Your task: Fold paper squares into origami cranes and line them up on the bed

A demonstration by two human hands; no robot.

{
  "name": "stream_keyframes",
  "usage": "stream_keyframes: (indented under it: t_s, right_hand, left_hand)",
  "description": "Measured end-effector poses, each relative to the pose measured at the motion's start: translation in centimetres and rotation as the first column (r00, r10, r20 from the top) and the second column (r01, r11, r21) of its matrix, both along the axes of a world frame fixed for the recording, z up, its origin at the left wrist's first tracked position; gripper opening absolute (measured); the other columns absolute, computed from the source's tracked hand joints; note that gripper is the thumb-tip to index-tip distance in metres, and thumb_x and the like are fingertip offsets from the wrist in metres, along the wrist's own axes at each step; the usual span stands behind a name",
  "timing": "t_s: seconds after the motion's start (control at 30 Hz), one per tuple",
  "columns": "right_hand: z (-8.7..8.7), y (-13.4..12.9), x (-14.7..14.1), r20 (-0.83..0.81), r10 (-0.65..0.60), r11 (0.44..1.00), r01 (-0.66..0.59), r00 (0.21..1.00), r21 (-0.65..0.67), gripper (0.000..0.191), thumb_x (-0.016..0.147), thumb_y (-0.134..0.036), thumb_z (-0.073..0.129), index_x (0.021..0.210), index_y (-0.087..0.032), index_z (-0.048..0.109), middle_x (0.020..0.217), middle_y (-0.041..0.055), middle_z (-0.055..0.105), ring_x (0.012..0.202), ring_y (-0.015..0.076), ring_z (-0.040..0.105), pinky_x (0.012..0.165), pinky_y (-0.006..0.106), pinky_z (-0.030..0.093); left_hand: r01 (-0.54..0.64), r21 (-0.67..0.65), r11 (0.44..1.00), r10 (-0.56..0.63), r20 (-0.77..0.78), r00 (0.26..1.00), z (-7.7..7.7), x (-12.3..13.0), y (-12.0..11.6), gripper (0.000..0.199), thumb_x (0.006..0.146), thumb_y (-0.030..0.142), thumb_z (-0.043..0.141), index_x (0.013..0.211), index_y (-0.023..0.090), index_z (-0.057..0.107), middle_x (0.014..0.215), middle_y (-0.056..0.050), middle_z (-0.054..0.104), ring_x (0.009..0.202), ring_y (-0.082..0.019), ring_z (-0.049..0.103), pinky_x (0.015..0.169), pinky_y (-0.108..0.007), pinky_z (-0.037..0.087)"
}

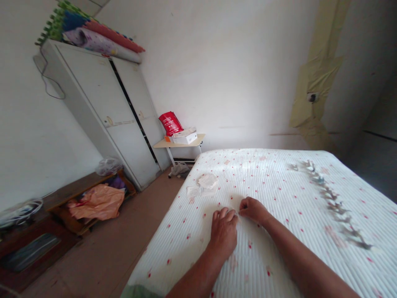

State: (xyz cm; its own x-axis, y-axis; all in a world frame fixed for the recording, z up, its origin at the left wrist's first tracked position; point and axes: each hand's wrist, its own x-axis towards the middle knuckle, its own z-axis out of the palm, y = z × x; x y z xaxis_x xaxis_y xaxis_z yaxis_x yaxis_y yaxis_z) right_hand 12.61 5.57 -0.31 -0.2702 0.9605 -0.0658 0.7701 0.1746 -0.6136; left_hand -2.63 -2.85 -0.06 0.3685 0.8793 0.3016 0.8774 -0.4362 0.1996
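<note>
My left hand (223, 231) rests on the quilted bed cover (192, 265), its fingers curled down. Close by on the right, my right hand (253, 210) pinches with thumb and forefinger. Between the fingertips of both hands lies a small whitish thing (236, 213), mostly hidden, whose kind I cannot make out. Beyond my left hand, pale printed paper pieces (207, 181) lie flat on the cover. Farther right, a slanting row of several small grey-brown figures (336, 203), perhaps folded paper, stands on the bed; they are blurred.
A small table (159, 144) beyond the bed carries a red bag (171, 123) and a white box (185, 138). At left stand a tall grey cabinet (89, 91) with rolled mats on top and a low wooden cabinet (52, 203) with an orange plastic bag (99, 203).
</note>
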Motion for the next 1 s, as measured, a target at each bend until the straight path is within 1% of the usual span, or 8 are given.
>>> stream_keyframes:
  t_s: [0.07, 0.17, 0.27, 0.4, 0.6, 0.73, 0.83, 1.0]
  right_hand:
    - [0.1, 0.0, 0.0, 0.016, -0.009, 1.000, 0.009, 1.000, 0.003, 0.008, 0.064, -0.019, 0.060, 0.067, -0.017, 0.067, 0.074, 0.0020, 0.065, 0.069, 0.0129, 0.057, 0.058, 0.019, 0.037]
    - [0.3, -0.1, 0.0, 0.031, 0.008, 1.000, -0.007, 1.000, -0.010, 0.008, 0.067, -0.022, 0.060, 0.067, -0.017, 0.067, 0.070, 0.0013, 0.064, 0.067, 0.0125, 0.056, 0.057, 0.019, 0.036]
    - [0.4, -0.2, -0.1, 0.083, 0.005, 1.000, -0.005, 0.997, -0.004, 0.010, 0.068, -0.025, 0.060, 0.068, -0.017, 0.066, 0.070, 0.0010, 0.063, 0.065, 0.0117, 0.055, 0.057, 0.019, 0.035]
    - [0.4, -0.5, -0.5, 0.144, -0.043, 0.999, 0.039, 0.989, 0.030, 0.008, 0.067, -0.023, 0.062, 0.070, -0.018, 0.066, 0.079, 0.0021, 0.062, 0.068, 0.0114, 0.055, 0.058, 0.020, 0.035]
    - [0.0, -0.5, -1.1, 0.187, -0.082, 0.996, 0.074, 0.979, 0.047, 0.009, 0.067, -0.019, 0.058, 0.071, -0.018, 0.065, 0.081, 0.0036, 0.060, 0.070, 0.0130, 0.055, 0.058, 0.022, 0.034]
    - [-0.2, -0.4, -1.2, 0.204, -0.084, 0.996, 0.075, 0.975, 0.052, 0.009, 0.067, -0.019, 0.057, 0.071, -0.018, 0.065, 0.081, 0.0040, 0.059, 0.070, 0.0134, 0.055, 0.058, 0.022, 0.034]
    - [-0.2, -0.4, -1.1, 0.213, -0.079, 0.996, 0.069, 0.974, 0.051, 0.008, 0.067, -0.019, 0.058, 0.072, -0.018, 0.065, 0.081, 0.0038, 0.059, 0.070, 0.0133, 0.055, 0.058, 0.022, 0.033]
    - [-0.1, -0.4, -1.0, 0.218, -0.069, 0.997, 0.058, 0.974, 0.057, 0.009, 0.068, -0.019, 0.057, 0.072, -0.018, 0.065, 0.081, 0.0037, 0.058, 0.071, 0.0134, 0.055, 0.058, 0.022, 0.033]
  left_hand:
    - [-0.002, -0.004, 1.000, 0.002, 0.000, 1.000, 0.0, 0.0, 0.0, 0.026, 0.083, 0.013, 0.042, 0.097, 0.022, 0.061, 0.112, -0.004, 0.060, 0.109, -0.021, 0.043, 0.090, -0.040, 0.033]
    - [-0.005, -0.010, 1.000, 0.005, 0.003, 1.000, 0.0, 0.0, 0.0, 0.026, 0.082, 0.013, 0.043, 0.097, 0.023, 0.062, 0.111, -0.004, 0.060, 0.108, -0.021, 0.043, 0.092, -0.040, 0.032]
    - [-0.014, -0.017, 1.000, 0.014, 0.008, 1.000, 0.0, 0.1, 0.0, 0.027, 0.081, 0.012, 0.043, 0.096, 0.024, 0.063, 0.110, -0.003, 0.061, 0.108, -0.021, 0.043, 0.093, -0.040, 0.031]
    - [-0.014, -0.022, 1.000, 0.015, 0.025, 1.000, 0.1, 0.1, -0.1, 0.028, 0.081, 0.012, 0.043, 0.098, 0.023, 0.062, 0.111, -0.004, 0.061, 0.109, -0.021, 0.043, 0.093, -0.039, 0.031]
    - [-0.008, -0.048, 0.999, 0.009, 0.032, 0.999, 0.6, 0.0, 0.0, 0.029, 0.080, 0.012, 0.044, 0.097, 0.023, 0.063, 0.110, -0.004, 0.061, 0.108, -0.020, 0.044, 0.092, -0.039, 0.032]
    - [-0.020, -0.032, 0.999, 0.021, 0.023, 1.000, 0.8, -0.1, 0.0, 0.028, 0.080, 0.012, 0.043, 0.095, 0.024, 0.064, 0.107, -0.003, 0.061, 0.107, -0.020, 0.044, 0.092, -0.038, 0.033]
    - [-0.052, -0.031, 0.998, 0.053, 0.016, 0.998, 0.8, -0.1, -0.1, 0.027, 0.080, 0.012, 0.043, 0.091, 0.023, 0.064, 0.104, -0.003, 0.061, 0.106, -0.020, 0.044, 0.090, -0.037, 0.034]
    - [-0.064, 0.003, 0.998, 0.064, 0.059, 0.996, 0.6, -0.3, -0.2, 0.023, 0.077, 0.011, 0.047, 0.086, 0.022, 0.064, 0.105, -0.003, 0.060, 0.106, -0.020, 0.044, 0.090, -0.037, 0.035]
